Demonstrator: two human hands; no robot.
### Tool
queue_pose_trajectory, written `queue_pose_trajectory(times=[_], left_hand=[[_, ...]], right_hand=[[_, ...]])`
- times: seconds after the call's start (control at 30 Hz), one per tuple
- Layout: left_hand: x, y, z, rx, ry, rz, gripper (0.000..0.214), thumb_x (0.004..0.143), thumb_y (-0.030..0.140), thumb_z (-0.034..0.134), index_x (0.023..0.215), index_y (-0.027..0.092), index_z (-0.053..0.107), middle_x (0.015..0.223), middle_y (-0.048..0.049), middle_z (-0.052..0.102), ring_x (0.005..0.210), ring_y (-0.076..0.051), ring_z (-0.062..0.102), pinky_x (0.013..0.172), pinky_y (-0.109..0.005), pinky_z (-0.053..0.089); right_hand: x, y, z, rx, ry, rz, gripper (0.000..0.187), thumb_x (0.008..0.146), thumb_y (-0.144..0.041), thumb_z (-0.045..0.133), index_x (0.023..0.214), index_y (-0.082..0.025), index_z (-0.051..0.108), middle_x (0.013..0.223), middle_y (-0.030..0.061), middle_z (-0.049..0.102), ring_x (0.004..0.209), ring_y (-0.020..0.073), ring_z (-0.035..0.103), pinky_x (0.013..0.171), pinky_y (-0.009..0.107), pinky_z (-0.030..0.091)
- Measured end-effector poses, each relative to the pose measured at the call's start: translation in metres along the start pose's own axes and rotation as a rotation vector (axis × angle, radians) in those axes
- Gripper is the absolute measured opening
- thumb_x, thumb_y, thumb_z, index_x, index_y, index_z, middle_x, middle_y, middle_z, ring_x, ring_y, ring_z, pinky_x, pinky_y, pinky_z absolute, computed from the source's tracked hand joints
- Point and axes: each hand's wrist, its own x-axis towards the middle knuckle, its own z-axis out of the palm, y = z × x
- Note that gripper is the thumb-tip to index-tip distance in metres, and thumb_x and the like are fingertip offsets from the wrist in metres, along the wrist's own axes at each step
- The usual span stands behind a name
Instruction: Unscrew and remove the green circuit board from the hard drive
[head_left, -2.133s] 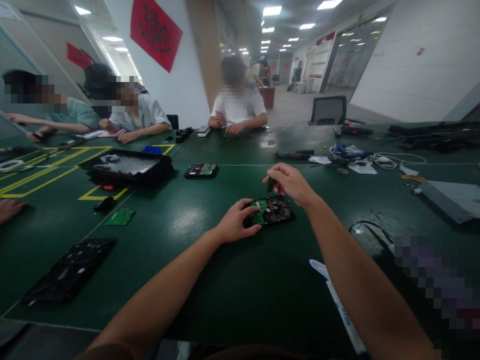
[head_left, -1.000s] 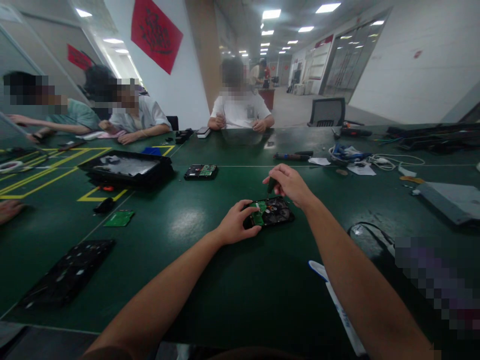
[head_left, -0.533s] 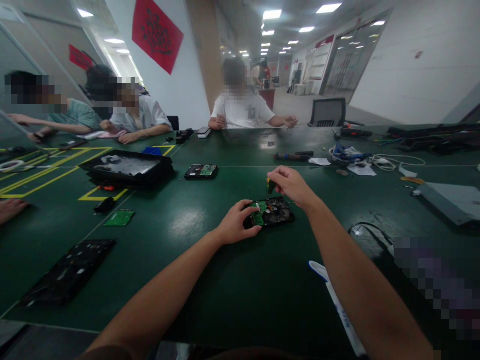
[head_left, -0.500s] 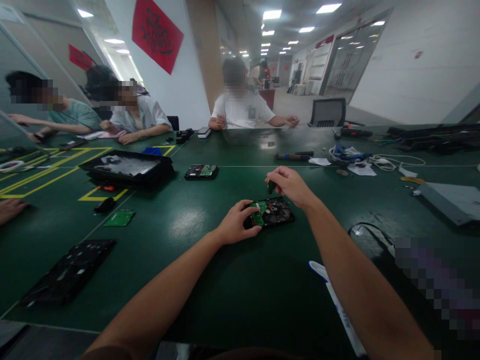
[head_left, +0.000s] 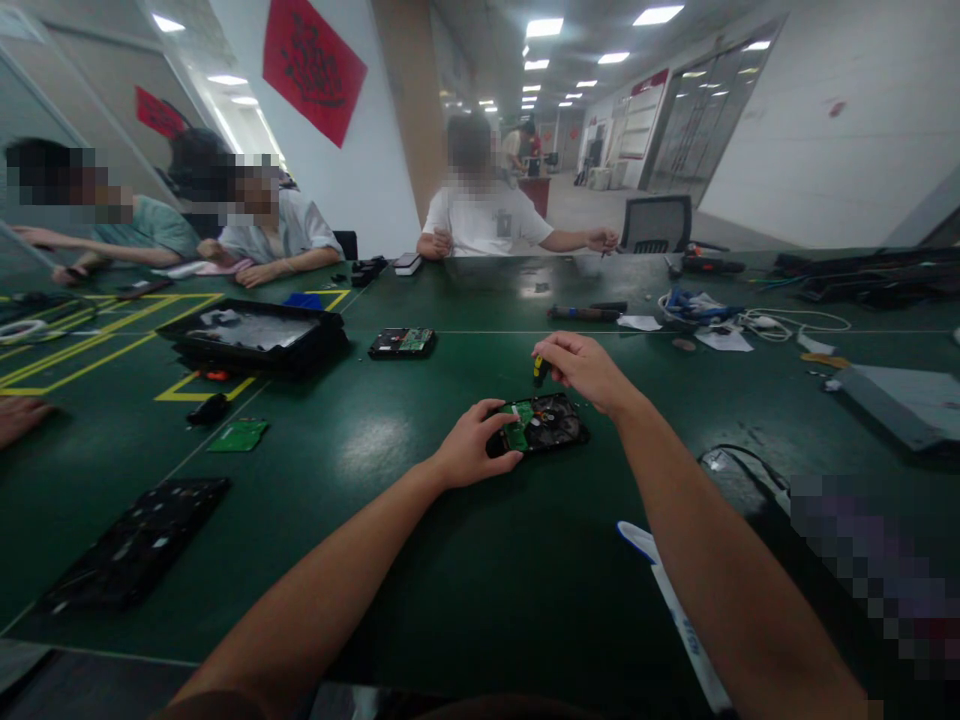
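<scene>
A hard drive [head_left: 559,424] lies flat on the green table, its green circuit board [head_left: 517,428] facing up at the left end. My left hand [head_left: 474,445] grips that left end, thumb on the near edge and fingers over the far edge and board. Above the drive's far right part, my right hand [head_left: 576,368] is closed round a small screwdriver [head_left: 539,371] with a yellow and black handle. The screwdriver points down; its tip is too small to make out.
Left of me are a loose green circuit board [head_left: 238,436], a black panel [head_left: 139,545] and a black tray [head_left: 251,335]. Another hard drive [head_left: 402,343] lies farther back. Cables [head_left: 701,305] and a grey metal box [head_left: 904,405] are at right. Co-workers sit around the table.
The screwdriver has turned slightly in my right hand, and more yellow shows on its handle. My left hand keeps its place. The co-worker opposite has moved a hand to the right.
</scene>
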Motion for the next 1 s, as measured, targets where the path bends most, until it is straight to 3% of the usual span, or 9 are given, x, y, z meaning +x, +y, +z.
queue_pose_trajectory(times=[0.1,0.27,0.47,0.63,0.7,0.83,1.0], left_hand=[[0.000,-0.001,0.001,0.004,0.000,0.004,0.062,0.084,0.048,0.076,0.140,0.025,0.061,0.149,-0.0151,0.048,0.136,-0.035,0.053,0.114,-0.054,0.047],[0.001,-0.002,0.001,0.011,-0.001,0.010,0.062,0.084,0.048,0.076,0.139,0.025,0.061,0.149,-0.0152,0.048,0.136,-0.035,0.053,0.114,-0.053,0.047],[0.000,-0.001,0.001,0.004,-0.006,-0.002,0.062,0.084,0.048,0.077,0.140,0.025,0.061,0.148,-0.0150,0.048,0.136,-0.035,0.053,0.113,-0.053,0.047],[0.000,0.000,0.000,0.005,-0.006,0.000,0.062,0.084,0.048,0.076,0.140,0.026,0.061,0.149,-0.0148,0.048,0.136,-0.035,0.053,0.114,-0.054,0.047],[0.000,0.000,0.000,0.006,-0.006,0.001,0.062,0.084,0.048,0.076,0.140,0.026,0.061,0.149,-0.0145,0.048,0.135,-0.035,0.053,0.113,-0.054,0.048],[0.000,0.001,0.000,0.004,-0.010,0.007,0.062,0.085,0.048,0.076,0.140,0.026,0.060,0.149,-0.0141,0.048,0.136,-0.034,0.053,0.114,-0.053,0.047],[0.000,0.000,0.001,0.005,0.002,0.012,0.061,0.084,0.046,0.076,0.140,0.026,0.061,0.147,-0.0138,0.049,0.135,-0.033,0.054,0.114,-0.053,0.048]], right_hand=[[0.000,-0.001,0.002,0.029,0.026,0.028,0.024,0.093,-0.042,0.065,0.083,-0.020,0.063,0.078,0.0020,0.067,0.056,0.0105,0.050,0.047,0.026,0.034],[0.000,-0.001,0.007,0.079,-0.020,0.004,0.030,0.099,-0.048,0.054,0.097,-0.022,0.069,0.100,0.0066,0.074,0.054,0.0098,0.052,0.046,0.026,0.036],[0.001,0.001,-0.001,0.140,-0.080,0.041,0.032,0.100,-0.044,0.051,0.110,-0.023,0.072,0.103,0.0083,0.072,0.061,0.0130,0.058,0.050,0.028,0.041],[-0.001,0.000,-0.003,0.019,-0.042,-0.009,0.025,0.094,-0.046,0.064,0.090,-0.022,0.070,0.084,0.0039,0.069,0.061,0.0125,0.053,0.050,0.027,0.036],[-0.001,0.000,-0.001,0.031,-0.030,0.016,0.025,0.092,-0.045,0.066,0.086,-0.021,0.066,0.086,0.0042,0.070,0.059,0.0113,0.052,0.049,0.026,0.035],[0.000,0.001,0.002,0.085,-0.037,0.030,0.024,0.097,-0.045,0.058,0.094,-0.021,0.065,0.098,0.0057,0.074,0.054,0.0092,0.050,0.046,0.025,0.033],[0.000,0.001,0.001,0.143,-0.058,0.042,0.033,0.101,-0.046,0.049,0.105,-0.021,0.069,0.101,0.0084,0.072,0.060,0.0118,0.058,0.049,0.027,0.042]])
